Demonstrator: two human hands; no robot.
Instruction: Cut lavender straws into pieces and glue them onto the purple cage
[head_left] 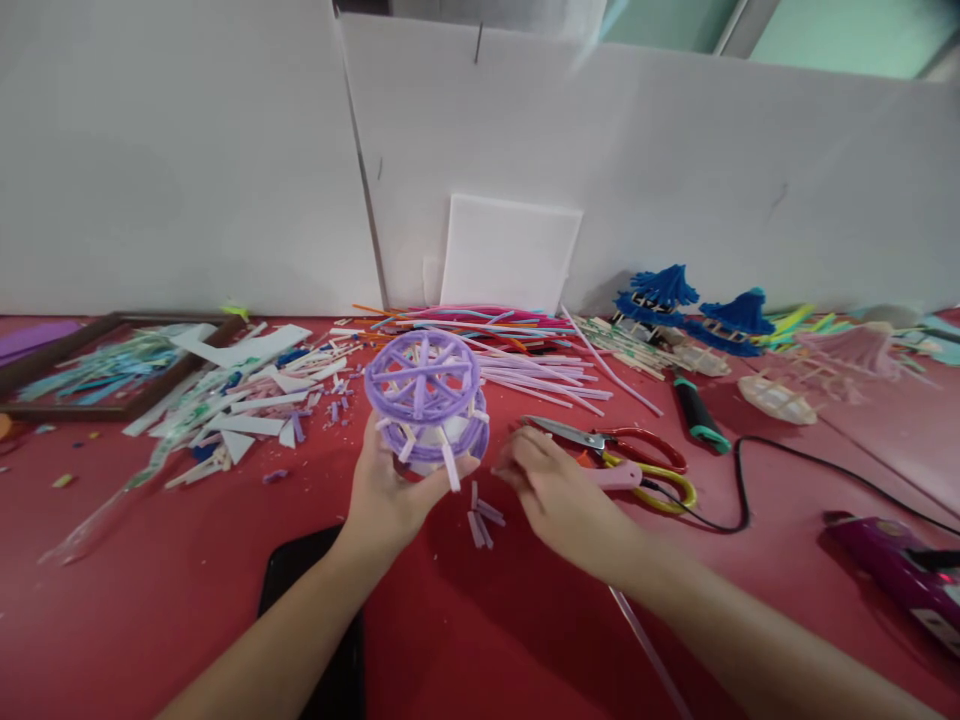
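Note:
My left hand [390, 490] is closed around a purple pipe-cleaner model [424, 375]. A spoked ring tops it, with a second purple ring and pale short posts below. To its right, my right hand [559, 495] has its fingers curled together, slightly blurred. What they hold, if anything, is hidden. Beside that hand are scissors [645, 447] with red handles, yellow handles [671, 485] and the pink grip of a glue gun [619, 475]. A clear stick [649, 650] runs out from under my right forearm. Short lilac pieces [484, 520] lie between my hands.
A black phone-like slab [330, 620] lies under my left forearm. White scraps [247, 385] and a framed tray [112, 408] are at left. Pipe cleaners [525, 350] lie behind. Blue-topped models [731, 320], a green-black tool [697, 410], a cord [744, 490] and a magenta device [892, 570] are at right.

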